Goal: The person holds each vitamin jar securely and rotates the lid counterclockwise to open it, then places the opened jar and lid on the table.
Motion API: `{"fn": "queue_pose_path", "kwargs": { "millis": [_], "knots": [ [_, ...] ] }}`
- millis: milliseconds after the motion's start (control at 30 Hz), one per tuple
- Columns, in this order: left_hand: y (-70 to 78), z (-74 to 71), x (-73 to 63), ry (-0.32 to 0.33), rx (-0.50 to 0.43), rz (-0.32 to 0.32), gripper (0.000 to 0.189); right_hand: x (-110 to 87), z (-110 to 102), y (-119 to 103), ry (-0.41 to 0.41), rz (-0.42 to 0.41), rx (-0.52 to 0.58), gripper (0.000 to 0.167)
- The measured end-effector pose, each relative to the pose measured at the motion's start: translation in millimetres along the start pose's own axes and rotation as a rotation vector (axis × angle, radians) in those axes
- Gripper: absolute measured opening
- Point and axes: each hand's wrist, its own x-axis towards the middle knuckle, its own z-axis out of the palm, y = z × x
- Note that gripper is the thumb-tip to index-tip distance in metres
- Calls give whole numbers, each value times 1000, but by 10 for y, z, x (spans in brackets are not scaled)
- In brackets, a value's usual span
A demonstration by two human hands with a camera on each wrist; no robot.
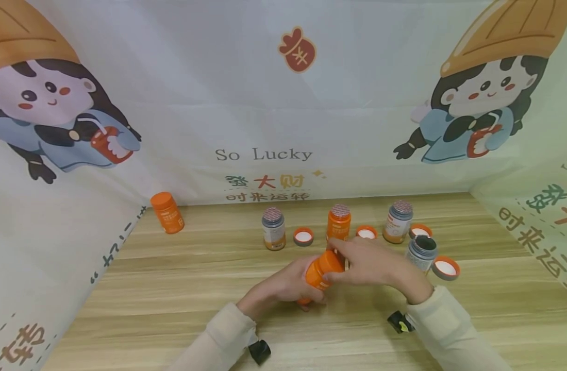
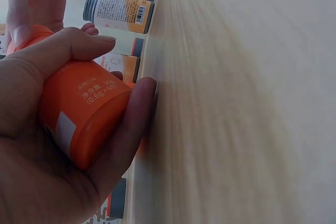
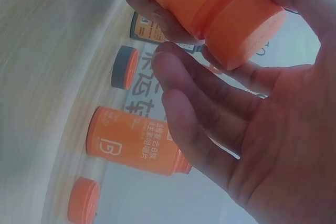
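Observation:
In my left hand (image 1: 293, 282) is an orange pill bottle (image 2: 84, 103), gripped around its body and tilted, with its capped end toward the right. The bottle's orange cap (image 3: 244, 30) is still on. My right hand (image 1: 369, 262) pinches that cap between thumb and index finger, while its other fingers (image 3: 202, 111) hang loosely bent below. Just behind the hands stands another orange bottle (image 1: 339, 222), uncapped, with a patterned seal over its mouth. Part of its base is hidden by the right hand.
Grey-necked bottles with patterned seals (image 1: 274, 232) (image 1: 398, 224) stand behind. A dark-mouthed bottle (image 1: 421, 251) is partly behind the right wrist. Loose caps (image 1: 303, 236) (image 1: 366, 233) (image 1: 446, 268) lie beside the bottles. A capped orange bottle (image 1: 168, 214) stands far left, near the printed cloth wall (image 1: 195, 129).

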Motion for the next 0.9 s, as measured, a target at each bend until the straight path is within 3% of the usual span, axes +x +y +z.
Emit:
{"fn": "queue_pose_path", "kwargs": {
  "millis": [100, 300, 567, 900],
  "knots": [
    [-2, 0, -1, 4, 4, 0, 52, 3, 1, 1, -3, -19, 19, 46],
    [-8, 3, -2, 10, -19, -6, 53, -3, 4, 2, 17, -1, 30, 54],
    [-11, 17, 6, 8, -36, 2, 51, -14, 11, 2, 7, 27, 15, 50],
    [-13, 12, 3, 4, -16, 11, 49, -16, -7, 3, 3, -49, 16, 48]
  ]
}}
